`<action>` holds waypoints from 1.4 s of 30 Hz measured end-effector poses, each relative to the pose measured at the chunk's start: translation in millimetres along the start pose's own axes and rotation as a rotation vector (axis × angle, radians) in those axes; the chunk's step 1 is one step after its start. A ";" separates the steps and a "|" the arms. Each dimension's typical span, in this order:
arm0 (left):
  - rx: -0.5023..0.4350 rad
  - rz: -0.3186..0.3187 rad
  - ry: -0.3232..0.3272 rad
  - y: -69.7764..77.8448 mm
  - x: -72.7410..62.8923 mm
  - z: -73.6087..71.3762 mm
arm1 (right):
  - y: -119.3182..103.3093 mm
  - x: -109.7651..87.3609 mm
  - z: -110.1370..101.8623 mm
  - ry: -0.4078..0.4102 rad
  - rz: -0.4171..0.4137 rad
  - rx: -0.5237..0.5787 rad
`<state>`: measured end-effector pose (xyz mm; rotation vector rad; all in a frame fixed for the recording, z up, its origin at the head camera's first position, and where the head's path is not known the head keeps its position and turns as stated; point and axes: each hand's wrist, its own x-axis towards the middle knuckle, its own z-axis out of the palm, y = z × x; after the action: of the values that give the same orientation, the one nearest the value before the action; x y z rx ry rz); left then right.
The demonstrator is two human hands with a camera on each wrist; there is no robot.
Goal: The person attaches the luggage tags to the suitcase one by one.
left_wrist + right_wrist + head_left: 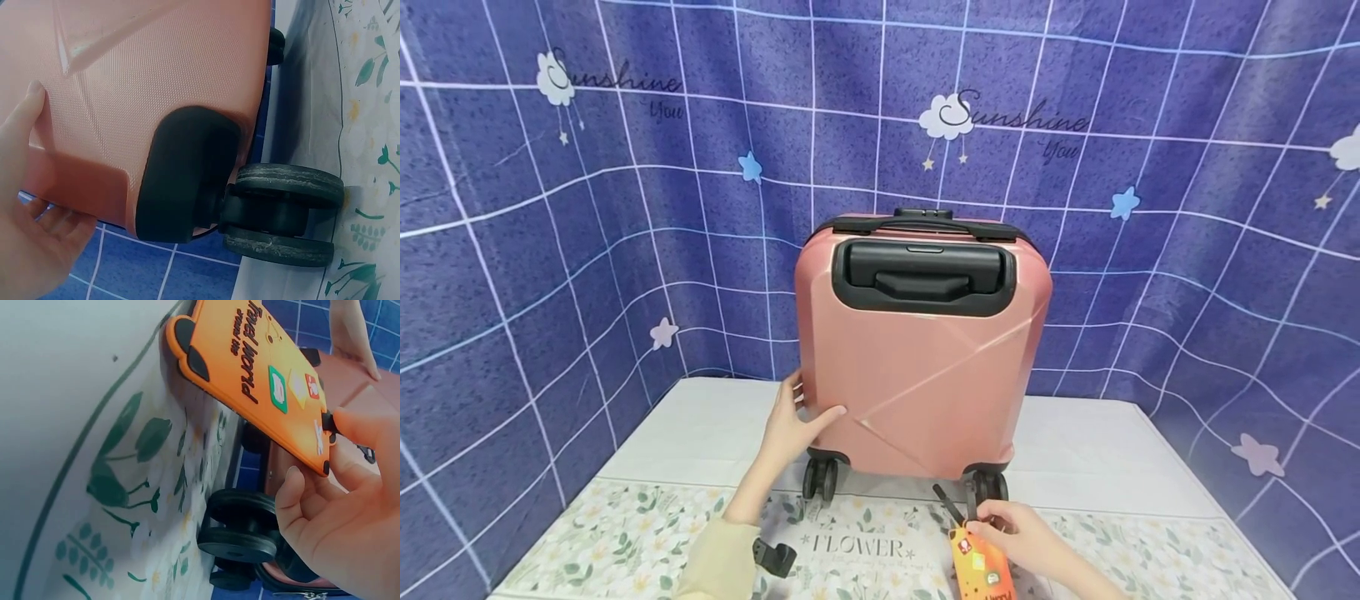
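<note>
A pink hard-shell suitcase [917, 375] stands upright on its wheels, its black retracted pull handle [925, 271] facing me. Around its lower left side my left hand [793, 425] holds on, thumb on the front face and fingers on the side; the left wrist view shows this hand [37, 206] near the black caster wheels [281, 212]. My right hand [1018, 537] pinches the upper end of an orange luggage tag [981, 567] by its black strap [949, 504]. In the right wrist view the tag [250, 375] hangs tilted above the cloth, printed "Travel World".
White cloth and a flower-printed mat [868, 546] lettered "FLOWER" cover the table. A purple-blue gridded curtain [880, 125] closes in the back and both sides. A black strap-like piece [775, 557] shows beside the left sleeve [718, 558].
</note>
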<state>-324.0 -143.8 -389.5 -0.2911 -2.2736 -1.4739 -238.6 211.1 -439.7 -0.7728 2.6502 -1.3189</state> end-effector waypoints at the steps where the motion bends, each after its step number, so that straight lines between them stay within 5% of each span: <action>1: 0.001 0.000 0.003 0.0 -0.1 -0.2 | -0.7 -0.3 -0.7 -0.001 -0.016 0.009; 13: -0.001 0.001 0.016 1.1 -1.2 -1.0 | -7.8 -5.7 -9.9 -0.025 -0.096 0.105; 23: -0.007 -0.003 0.016 0.7 0.4 2.1 | -9.4 -7.3 -25.0 -0.072 -0.187 0.070; 42: 0.004 -0.008 0.023 3.0 -4.1 2.3 | -26.1 -13.7 -43.1 0.116 -0.370 -0.052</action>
<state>-319.6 -140.2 -389.6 -0.2626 -2.2624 -1.4691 -228.6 235.8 -394.8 -1.2825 2.7323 -1.4135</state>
